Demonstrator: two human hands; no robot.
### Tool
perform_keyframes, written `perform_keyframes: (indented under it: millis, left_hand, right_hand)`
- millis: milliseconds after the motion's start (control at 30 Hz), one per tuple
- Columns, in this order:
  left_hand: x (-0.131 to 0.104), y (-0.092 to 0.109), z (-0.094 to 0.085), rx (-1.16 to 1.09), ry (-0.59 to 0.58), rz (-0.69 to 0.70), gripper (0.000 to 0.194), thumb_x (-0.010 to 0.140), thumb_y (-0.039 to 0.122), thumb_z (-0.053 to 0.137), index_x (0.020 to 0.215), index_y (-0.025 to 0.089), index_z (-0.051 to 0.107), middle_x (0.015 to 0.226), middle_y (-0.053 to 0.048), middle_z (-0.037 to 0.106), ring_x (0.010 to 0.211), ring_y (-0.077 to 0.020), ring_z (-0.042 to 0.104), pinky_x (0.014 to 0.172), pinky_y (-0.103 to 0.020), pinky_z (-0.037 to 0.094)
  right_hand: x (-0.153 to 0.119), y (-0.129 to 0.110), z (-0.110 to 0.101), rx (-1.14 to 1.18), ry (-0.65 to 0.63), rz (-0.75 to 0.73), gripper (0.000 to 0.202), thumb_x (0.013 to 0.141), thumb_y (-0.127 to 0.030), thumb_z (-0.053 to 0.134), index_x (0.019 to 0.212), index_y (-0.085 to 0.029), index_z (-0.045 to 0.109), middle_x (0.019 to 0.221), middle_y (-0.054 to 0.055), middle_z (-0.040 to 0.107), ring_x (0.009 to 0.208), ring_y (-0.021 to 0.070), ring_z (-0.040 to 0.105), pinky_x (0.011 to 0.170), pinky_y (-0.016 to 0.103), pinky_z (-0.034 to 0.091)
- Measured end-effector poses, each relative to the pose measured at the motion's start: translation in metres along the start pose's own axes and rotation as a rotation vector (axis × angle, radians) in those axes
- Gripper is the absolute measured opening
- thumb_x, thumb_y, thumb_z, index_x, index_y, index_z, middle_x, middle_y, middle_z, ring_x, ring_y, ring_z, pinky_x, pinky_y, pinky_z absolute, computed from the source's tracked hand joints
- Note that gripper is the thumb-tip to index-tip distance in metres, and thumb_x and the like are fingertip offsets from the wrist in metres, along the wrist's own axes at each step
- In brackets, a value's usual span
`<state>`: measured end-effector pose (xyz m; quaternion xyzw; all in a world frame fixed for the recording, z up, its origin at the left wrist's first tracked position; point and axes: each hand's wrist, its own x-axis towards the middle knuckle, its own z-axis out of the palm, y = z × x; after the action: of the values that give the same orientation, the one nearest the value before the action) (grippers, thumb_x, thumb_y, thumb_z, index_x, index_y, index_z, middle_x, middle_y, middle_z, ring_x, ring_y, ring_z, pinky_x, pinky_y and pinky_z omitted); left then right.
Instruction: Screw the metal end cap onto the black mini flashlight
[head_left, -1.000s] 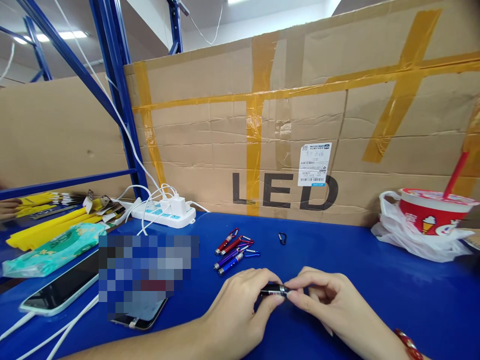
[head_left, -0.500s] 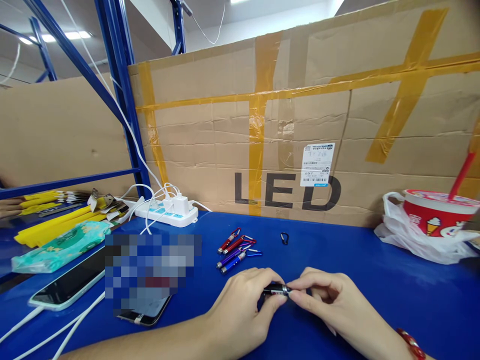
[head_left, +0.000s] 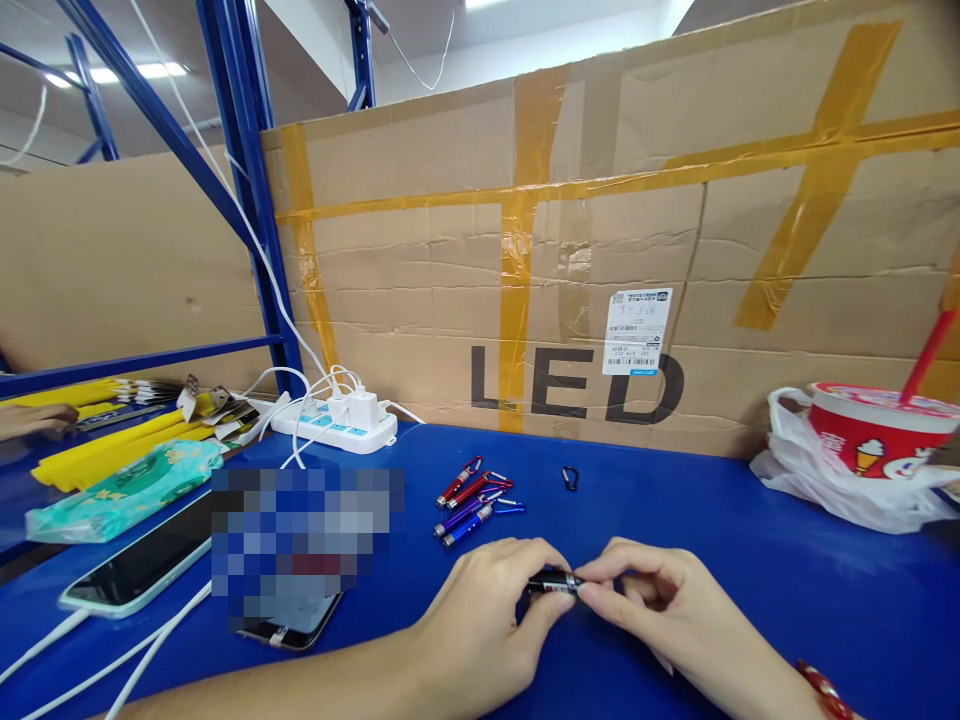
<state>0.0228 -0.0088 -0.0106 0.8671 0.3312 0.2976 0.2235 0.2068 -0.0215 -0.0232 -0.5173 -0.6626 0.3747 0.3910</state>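
A small black mini flashlight [head_left: 551, 582] lies level between my two hands, just above the blue table. My left hand [head_left: 491, 610] is closed round its body, thumb below and fingers above. At its silver end, the thumb and fingertips of my right hand [head_left: 652, 595] pinch tightly. Most of the left part of the light is hidden in my left palm. Beyond my hands lie red mini flashlights [head_left: 480, 490], a purple one [head_left: 461, 518] and a blue one [head_left: 469, 525], all with carabiner clips. A loose black carabiner [head_left: 570, 478] rests farther back.
On the left are a phone [head_left: 135, 560], a second, partly blurred phone [head_left: 300, 625], a green wipes packet [head_left: 127, 490] and a white power strip [head_left: 337, 430] with cables. Another person's hand [head_left: 34, 420] is near yellow packages. A red cup [head_left: 877, 435] stands right; cardboard [head_left: 435, 280] backs the table.
My hands keep nearly the same hold on the black mini flashlight. At the far left, the other person's hand has shifted. The view has moved very slightly.
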Motion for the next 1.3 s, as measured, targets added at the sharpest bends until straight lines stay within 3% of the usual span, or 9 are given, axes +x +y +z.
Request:
perform_keyframes:
  millis: [600, 867, 1067, 1300]
  left_hand:
    - [-0.0015, 0.0009, -0.0006, -0.017, -0.053, -0.005, 0.006, 0.083, 0.019, 0.05, 0.087, 0.02, 0.055, 0.086, 0.0, 0.064, 0.081, -0.0146, 0.059, 0.071, -0.022, 0.043]
    - [-0.0013, 0.0014, -0.0026, 0.0, -0.065, 0.029, 0.006, 0.084, 0.017, 0.05, 0.086, 0.02, 0.054, 0.087, 0.001, 0.064, 0.082, -0.0145, 0.059, 0.072, -0.022, 0.043]
    - [-0.0015, 0.0019, -0.0029, 0.019, -0.057, 0.026, 0.008, 0.084, 0.02, 0.05, 0.089, 0.021, 0.056, 0.088, 0.001, 0.064, 0.084, -0.0145, 0.059, 0.073, -0.022, 0.042]
    - [-0.0015, 0.0032, -0.004, 0.051, -0.082, 0.034, 0.01, 0.087, 0.026, 0.046, 0.089, 0.023, 0.055, 0.081, 0.004, 0.064, 0.073, -0.012, 0.059, 0.063, -0.019, 0.039]
  right_hand:
    - [-0.0007, -0.0008, -0.0002, -0.045, -0.022, -0.032, 0.036, 0.068, -0.052, 0.061, 0.066, -0.017, 0.065, 0.056, -0.003, 0.049, 0.036, 0.0036, 0.033, 0.036, 0.019, 0.025]
    - [-0.0012, -0.0012, 0.0006, -0.011, -0.036, -0.018, 0.036, 0.068, -0.051, 0.062, 0.062, -0.016, 0.062, 0.054, -0.004, 0.047, 0.035, 0.003, 0.032, 0.036, 0.018, 0.024]
    - [-0.0007, -0.0007, 0.0003, -0.032, -0.036, 0.012, 0.034, 0.068, -0.05, 0.063, 0.062, -0.017, 0.059, 0.045, -0.007, 0.037, 0.033, 0.004, 0.029, 0.036, 0.018, 0.022]
    - [-0.0016, 0.0014, -0.0005, -0.007, -0.044, 0.026, 0.038, 0.068, -0.054, 0.059, 0.062, -0.017, 0.056, 0.046, -0.007, 0.04, 0.033, 0.0037, 0.03, 0.034, 0.018, 0.021]
